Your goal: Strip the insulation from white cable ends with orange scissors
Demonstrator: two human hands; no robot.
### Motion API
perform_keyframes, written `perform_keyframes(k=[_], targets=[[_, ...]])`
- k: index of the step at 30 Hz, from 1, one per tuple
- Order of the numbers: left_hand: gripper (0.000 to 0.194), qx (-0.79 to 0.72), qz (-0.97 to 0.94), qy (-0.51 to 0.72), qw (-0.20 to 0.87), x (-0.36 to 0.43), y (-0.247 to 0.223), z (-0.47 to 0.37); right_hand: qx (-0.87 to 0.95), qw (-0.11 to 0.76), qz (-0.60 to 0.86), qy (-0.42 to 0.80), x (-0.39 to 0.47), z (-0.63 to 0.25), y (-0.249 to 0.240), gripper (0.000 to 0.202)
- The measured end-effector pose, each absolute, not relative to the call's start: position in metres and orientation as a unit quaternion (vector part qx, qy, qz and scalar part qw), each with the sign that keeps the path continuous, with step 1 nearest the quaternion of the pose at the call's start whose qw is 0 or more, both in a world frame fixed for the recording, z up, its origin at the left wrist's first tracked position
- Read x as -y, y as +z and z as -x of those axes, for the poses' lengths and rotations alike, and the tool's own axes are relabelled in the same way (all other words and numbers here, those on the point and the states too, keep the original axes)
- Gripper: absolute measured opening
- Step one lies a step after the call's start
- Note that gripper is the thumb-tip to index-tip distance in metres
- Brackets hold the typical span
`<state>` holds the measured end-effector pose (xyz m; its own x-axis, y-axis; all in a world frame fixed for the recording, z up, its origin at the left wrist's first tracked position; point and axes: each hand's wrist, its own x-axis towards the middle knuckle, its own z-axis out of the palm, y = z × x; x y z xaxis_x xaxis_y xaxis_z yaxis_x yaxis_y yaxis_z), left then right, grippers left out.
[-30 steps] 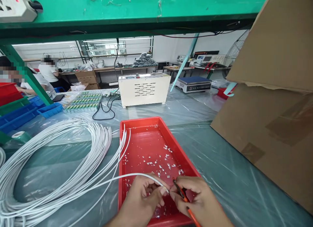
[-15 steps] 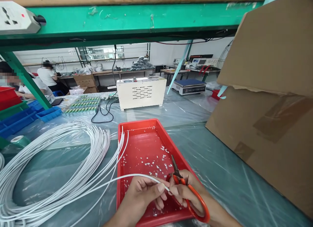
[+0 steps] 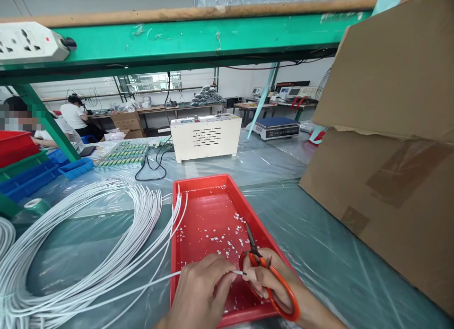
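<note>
My left hand pinches the end of a white cable over the near part of a red tray. My right hand grips orange-handled scissors, blades pointing up and away, and its fingertips touch the bared cable tip. The cable runs left to a large coil of white cables on the plastic-covered table. Small white insulation scraps lie scattered in the tray.
A big cardboard box stands at the right. A cream machine and a scale sit further back. Blue bins and red bins are at the left, where other people work. A green shelf beam with a power strip hangs overhead.
The scissors swung from pointing down to blades up. The cable's arc over the tray flattened as my left hand drew it lower and nearer. The view tilted upward slightly.
</note>
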<state>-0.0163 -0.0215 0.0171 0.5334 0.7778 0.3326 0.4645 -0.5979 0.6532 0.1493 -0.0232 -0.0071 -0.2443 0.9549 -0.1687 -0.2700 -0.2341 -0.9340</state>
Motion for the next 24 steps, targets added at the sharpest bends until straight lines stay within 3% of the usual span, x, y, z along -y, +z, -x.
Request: perform_keyframes(k=[8, 15, 18, 24], targets=[[0.025, -0.416, -0.787, 0.268, 0.369, 0.024, 0.023, 0.01, 0.439, 0.472, 0.445, 0.622, 0.025, -0.152, -0.004, 0.015], [0.029, -0.44, -0.704, 0.313, 0.462, 0.023, 0.018, 0.004, 0.499, 0.474, 0.465, 0.556, 0.029, -0.151, 0.002, 0.019], [0.024, -0.456, -0.7, 0.334, 0.437, 0.023, 0.016, 0.003, 0.495, 0.48, 0.473, 0.548, 0.03, -0.15, 0.003, 0.02], [0.016, -0.436, -0.764, 0.381, 0.285, 0.027, 0.013, 0.005, 0.456, 0.491, 0.466, 0.577, 0.031, -0.146, -0.002, 0.027]])
